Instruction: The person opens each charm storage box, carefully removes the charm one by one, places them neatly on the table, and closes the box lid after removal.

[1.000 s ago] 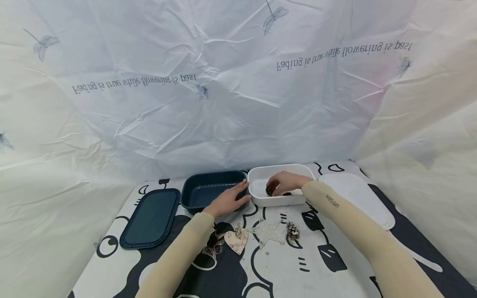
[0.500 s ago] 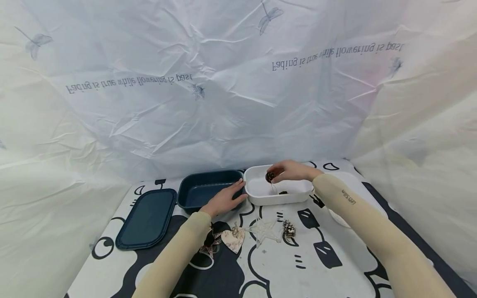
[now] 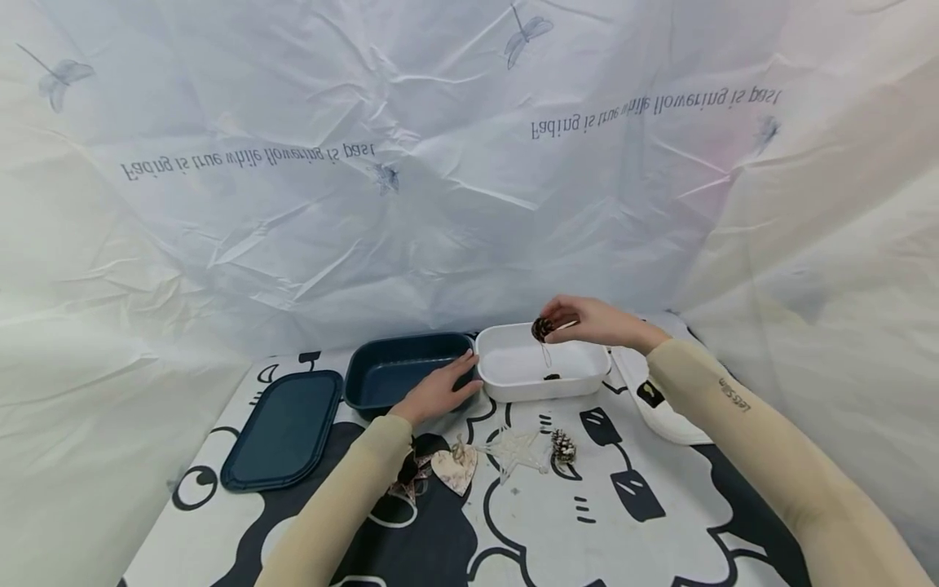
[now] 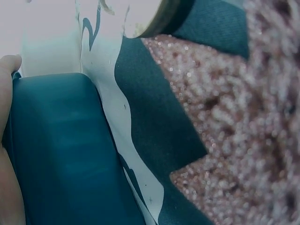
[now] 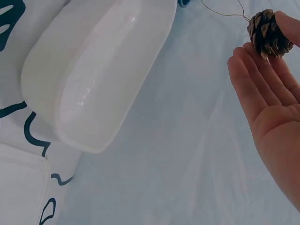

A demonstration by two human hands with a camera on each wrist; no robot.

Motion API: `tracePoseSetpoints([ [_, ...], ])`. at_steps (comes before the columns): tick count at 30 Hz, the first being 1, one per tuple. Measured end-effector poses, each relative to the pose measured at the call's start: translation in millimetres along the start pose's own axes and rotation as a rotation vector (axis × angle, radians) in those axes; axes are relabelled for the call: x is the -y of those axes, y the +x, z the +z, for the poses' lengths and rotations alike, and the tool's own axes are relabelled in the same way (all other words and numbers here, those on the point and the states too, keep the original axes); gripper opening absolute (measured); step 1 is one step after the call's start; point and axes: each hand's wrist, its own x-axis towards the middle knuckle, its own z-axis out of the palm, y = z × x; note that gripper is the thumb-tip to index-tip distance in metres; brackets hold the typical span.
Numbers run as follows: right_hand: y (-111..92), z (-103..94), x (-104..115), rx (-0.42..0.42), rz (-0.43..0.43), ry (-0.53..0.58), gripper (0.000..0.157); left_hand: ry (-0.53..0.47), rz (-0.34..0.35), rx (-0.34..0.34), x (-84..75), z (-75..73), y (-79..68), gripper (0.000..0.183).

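My right hand [image 3: 597, 320] pinches a brown pine cone [image 5: 268, 35] between thumb and fingertips, above the far side of the white container [image 3: 506, 391]. A thin string loop [image 5: 225, 14] trails from the cone. Inside that container a small dark piece [image 3: 552, 377] lies on the bottom. My left hand [image 3: 438, 393] rests with fingers extended on the right rim of the dark blue container [image 3: 381, 408], which stands against the white one. In the left wrist view its blue side wall [image 4: 70, 140] shows beside my fingers.
A dark blue lid [image 3: 282, 432] lies at left, a white lid [image 3: 671, 420] at right, partly under my right forearm. In front lie a wooden heart [image 3: 455, 469], a white star [image 3: 517, 451], a frosted pine cone [image 3: 563, 447] and a reddish star [image 3: 411, 485] near my left sleeve.
My right hand has lifted the pine cone up out of the white container and moved back and right with it. My left hand stays on the blue container's rim. The view has shifted slightly.
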Motion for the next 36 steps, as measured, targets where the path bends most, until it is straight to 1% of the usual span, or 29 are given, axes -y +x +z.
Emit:
tracePoseSetpoints([
  [2,-7.8,-3.1,-0.2,-0.016,0.008,0.002,0.051,-0.001,0.002,0.005,0.0,0.8,0.7,0.070],
  [8,-25.2,-10.5,-3.3,-0.047,0.011,0.026,0.051,-0.013,-0.028,0.005,0.2,0.7,1.8,0.069],
  [10,-30.4,-11.5,-5.9,-0.055,0.020,0.031,0.051,-0.020,-0.024,0.005,0.2,0.8,1.2,0.069],
  [14,-43.1,-11.0,-11.3,-0.062,0.029,0.050,0.051,-0.024,-0.014,0.012,-0.5,1.5,0.4,0.070],
  [20,-59.8,-7.6,-17.3,-0.063,0.063,0.069,0.050,-0.016,-0.038,0.009,-0.2,1.1,2.4,0.069],
  [26,-72.3,1.6,-26.3,-0.050,0.110,0.068,0.052,-0.025,-0.043,0.011,-0.4,0.1,4.2,0.068],
  [34,-86.4,23.3,-42.4,-0.029,0.180,0.065,0.050,-0.035,-0.042,0.009,-0.3,0.2,4.5,0.067],
  [36,-88.7,28.9,-46.2,-0.018,0.177,0.070,0.049,-0.036,-0.043,0.009,0.2,0.3,5.0,0.067],
])
